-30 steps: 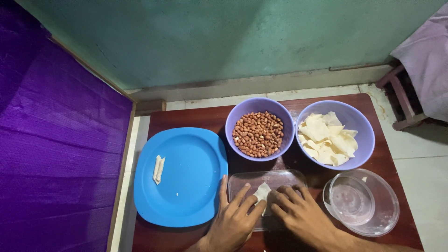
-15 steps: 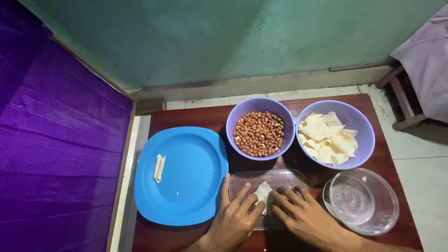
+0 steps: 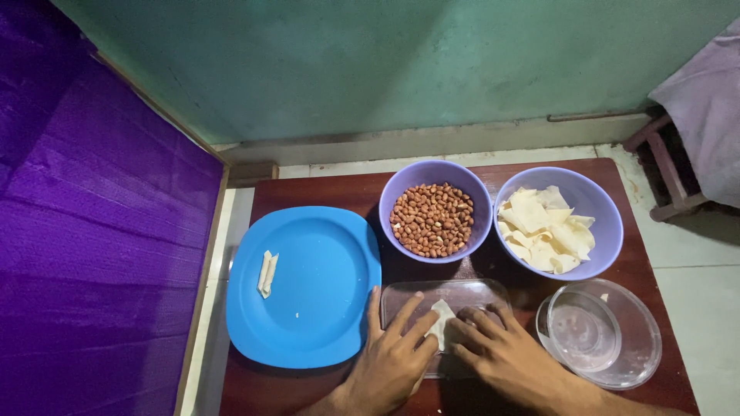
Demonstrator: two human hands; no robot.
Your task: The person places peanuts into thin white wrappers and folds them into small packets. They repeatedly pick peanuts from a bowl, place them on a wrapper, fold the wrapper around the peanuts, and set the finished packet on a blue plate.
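I am seeing both hands, left hand point(image 3: 391, 356) and right hand point(image 3: 505, 356), pressing a pale wrapper point(image 3: 442, 323) on the clear tray point(image 3: 478, 293), just below the peanut bowl point(image 3: 435, 210). Fingers are lying flat, each grip open; what the wrapper holds is probably hidden.

Dark wooden table point(image 3: 331, 192), blue plate point(image 3: 324, 308), two purple bowls point(image 3: 401, 189), clear dishes point(image 3: 640, 339)
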